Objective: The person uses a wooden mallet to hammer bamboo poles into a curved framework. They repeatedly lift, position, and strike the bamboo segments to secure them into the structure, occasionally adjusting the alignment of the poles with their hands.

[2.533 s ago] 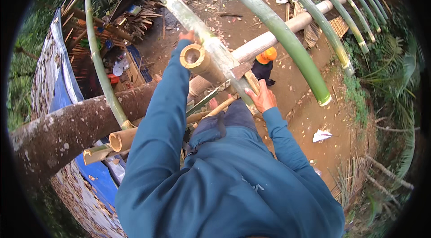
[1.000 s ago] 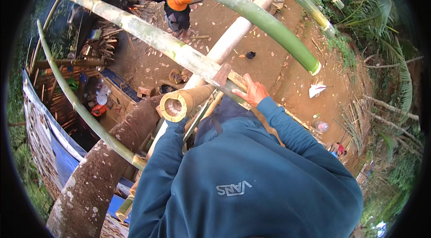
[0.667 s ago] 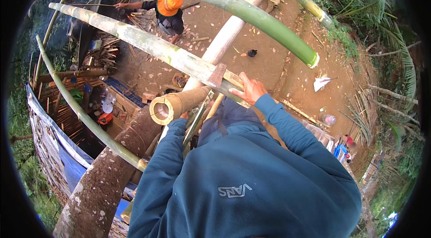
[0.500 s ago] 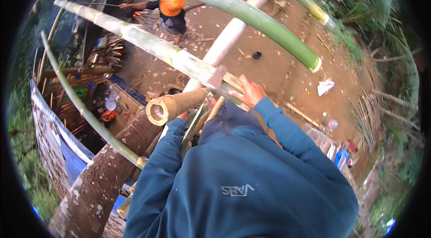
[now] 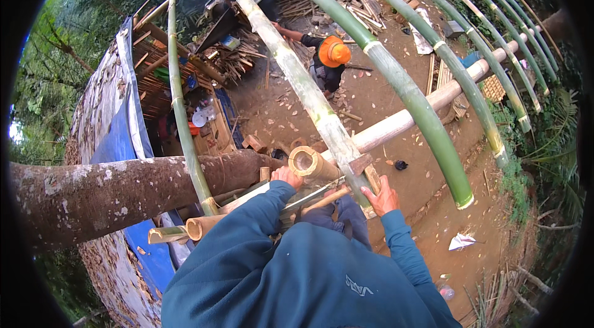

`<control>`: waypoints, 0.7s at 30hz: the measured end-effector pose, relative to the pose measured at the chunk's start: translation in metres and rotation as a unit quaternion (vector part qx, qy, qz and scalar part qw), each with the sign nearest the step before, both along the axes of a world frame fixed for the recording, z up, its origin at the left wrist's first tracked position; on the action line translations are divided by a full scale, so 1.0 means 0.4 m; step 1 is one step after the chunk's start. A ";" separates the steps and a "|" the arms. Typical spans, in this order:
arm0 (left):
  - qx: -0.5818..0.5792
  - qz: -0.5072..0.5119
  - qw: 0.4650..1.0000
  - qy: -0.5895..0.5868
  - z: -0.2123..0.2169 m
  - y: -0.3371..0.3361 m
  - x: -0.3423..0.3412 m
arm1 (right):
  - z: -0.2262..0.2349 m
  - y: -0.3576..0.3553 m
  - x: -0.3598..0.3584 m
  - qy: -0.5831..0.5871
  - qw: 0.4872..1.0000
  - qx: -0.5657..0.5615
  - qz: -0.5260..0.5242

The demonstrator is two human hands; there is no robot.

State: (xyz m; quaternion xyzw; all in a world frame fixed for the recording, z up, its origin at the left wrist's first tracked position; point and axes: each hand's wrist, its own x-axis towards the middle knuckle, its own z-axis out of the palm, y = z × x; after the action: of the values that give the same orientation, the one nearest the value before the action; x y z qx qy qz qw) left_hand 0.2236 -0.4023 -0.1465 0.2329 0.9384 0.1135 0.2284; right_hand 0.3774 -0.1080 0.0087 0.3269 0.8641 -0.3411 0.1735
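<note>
My left hand, its fingers bent, is closed against the side of a thick bamboo post whose hollow cut end faces up. With my right hand I grip the near end of a long pale-green bamboo pole, thumb over its top. Across this pole, just beyond my right hand, lies a small reddish-brown block with a strip of light wood beside it. What the undersides of both hands touch is hidden.
Below, a person in an orange hat is near stacked split wood. Curved green bamboo poles cross a pale beam. A thick trunk runs left above a blue tarp. Open drop to the dirt ground.
My view has swung to the left, so more roof poles show on the right. My left hand, mostly hidden behind the post before, now shows beside it. My right hand stays at the pole's end.
</note>
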 end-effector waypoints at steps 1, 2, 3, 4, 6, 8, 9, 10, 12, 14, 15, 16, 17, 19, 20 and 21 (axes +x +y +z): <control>0.002 0.008 1.000 0.010 0.023 0.007 -0.003 | 0.005 0.001 0.000 0.003 1.000 -0.002 0.000; 0.001 0.015 1.000 0.018 0.061 0.022 -0.011 | 0.007 0.004 0.003 0.010 1.000 0.001 -0.002; -0.010 0.026 0.999 0.020 0.111 0.039 -0.010 | 0.009 0.005 0.010 0.017 1.000 0.004 -0.005; 0.002 0.050 0.998 0.039 0.133 0.048 -0.006 | 0.010 0.004 0.017 0.022 1.000 0.006 -0.006; 0.028 0.096 0.992 0.077 0.153 0.061 -0.004 | 0.022 0.009 0.037 0.029 0.999 -0.009 -0.019; 0.016 0.081 0.996 0.032 0.118 0.043 -0.011 | 0.026 0.010 0.067 0.039 0.999 -0.026 -0.021; 0.011 0.073 0.997 0.010 0.105 0.037 -0.013 | 0.026 0.011 0.079 0.048 0.998 -0.033 -0.019; 0.007 0.077 0.997 0.007 0.113 0.040 -0.014 | 0.026 0.014 0.090 0.058 0.997 -0.040 -0.020; 0.000 0.084 0.996 0.000 0.138 0.048 -0.012 | 0.016 0.014 0.141 0.066 0.997 -0.032 -0.019; -0.010 0.088 0.996 -0.004 0.158 0.050 -0.013 | 0.034 0.013 0.152 0.053 0.998 -0.030 -0.024; -0.015 0.090 0.996 -0.006 0.163 0.051 -0.013 | 0.054 0.018 0.157 0.036 0.998 -0.032 -0.031; -0.007 0.094 0.996 0.001 0.156 0.046 -0.011 | 0.071 0.016 0.165 0.018 0.999 -0.034 -0.038; 0.001 0.098 0.995 0.006 0.141 0.040 -0.010 | 0.073 0.016 0.172 0.019 0.998 -0.039 -0.038; 0.004 0.100 0.995 0.014 0.140 0.042 -0.008 | 0.075 0.022 0.188 0.020 0.998 -0.047 -0.043; 0.003 0.105 0.994 0.006 0.166 0.051 -0.006 | 0.066 0.022 0.198 0.021 0.998 -0.036 -0.040; 0.000 0.108 0.994 -0.003 0.199 0.065 -0.012 | 0.048 0.022 0.206 0.021 0.999 -0.026 -0.039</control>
State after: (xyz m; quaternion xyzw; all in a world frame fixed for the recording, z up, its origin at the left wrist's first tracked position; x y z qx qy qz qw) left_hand 0.2187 -0.3765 -0.0670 0.1297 0.9575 0.1386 0.2173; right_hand 0.4599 -0.0990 0.0279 0.3484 0.8449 -0.3771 0.1501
